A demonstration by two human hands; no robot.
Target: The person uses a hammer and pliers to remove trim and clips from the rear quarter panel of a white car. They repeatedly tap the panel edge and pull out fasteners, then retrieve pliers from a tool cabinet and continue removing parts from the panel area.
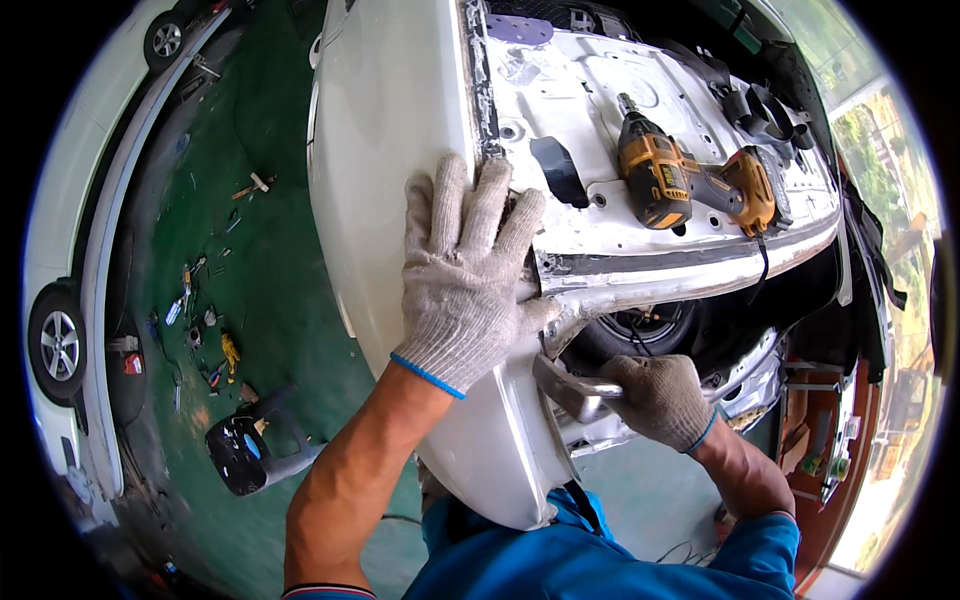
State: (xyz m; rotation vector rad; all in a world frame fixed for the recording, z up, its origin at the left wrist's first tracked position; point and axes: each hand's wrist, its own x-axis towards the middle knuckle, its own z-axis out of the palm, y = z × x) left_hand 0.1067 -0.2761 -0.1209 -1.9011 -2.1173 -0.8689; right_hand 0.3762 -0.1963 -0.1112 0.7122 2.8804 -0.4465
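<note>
A gray-white knit glove with a blue cuff covers my left hand (465, 270). It lies flat with fingers spread on the white car body panel (390, 130), its fingertips by the seam along the panel's inner edge. My right hand (662, 398), gloved the same way, is closed around the narrow shaft of a silver metal tool (573, 388). The tool's broad, curved head sits against or close beside the panel's inner edge, below the opening; I cannot tell whether they touch. Behind that opening shows a black tire (640, 335).
A yellow-and-black cordless impact driver (655, 175) lies on the bare white metal deck (600, 80). On the green floor (270, 330) at left are scattered hand tools, a hammer (258, 183) and a black trim piece (245, 455). Another white car (75, 200) stands far left; a reddish-brown cabinet (850, 450) is at right.
</note>
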